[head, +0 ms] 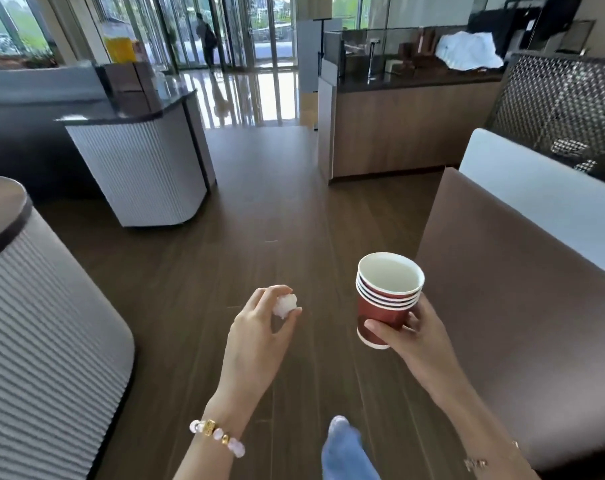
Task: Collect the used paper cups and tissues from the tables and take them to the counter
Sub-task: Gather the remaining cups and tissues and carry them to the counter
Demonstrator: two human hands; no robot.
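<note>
Right grip (411, 336) wrapped round a stack of paper cups (385, 299): thumb across the near side, fingers curled behind. Stack upright, held in the air over the floor (276, 209). Several cups nested, rolled white rims banded one under another. Top cup white inside; nothing seen in it. Outer walls dark red, matte, tapering to a white base band.

Left grip (259, 337) pinches a crumpled tissue (284, 305) between thumb and curled fingertips. Tissue is a small white wad, roughly round, creased all over. Tissue and cups apart, at about the same height, both ahead of the body.

Beaded bracelet (218, 438), pale pink and gold, on the left wrist.

Floor of dark wood planks, slight sheen. Fluted white table (148, 168) with dark glossy top ahead left. Wood-fronted table (408, 133) with dark top ahead right. Smooth brown surface (519, 306) just right of the cups. Ribbed grey curved panel (44, 323) near left.
</note>
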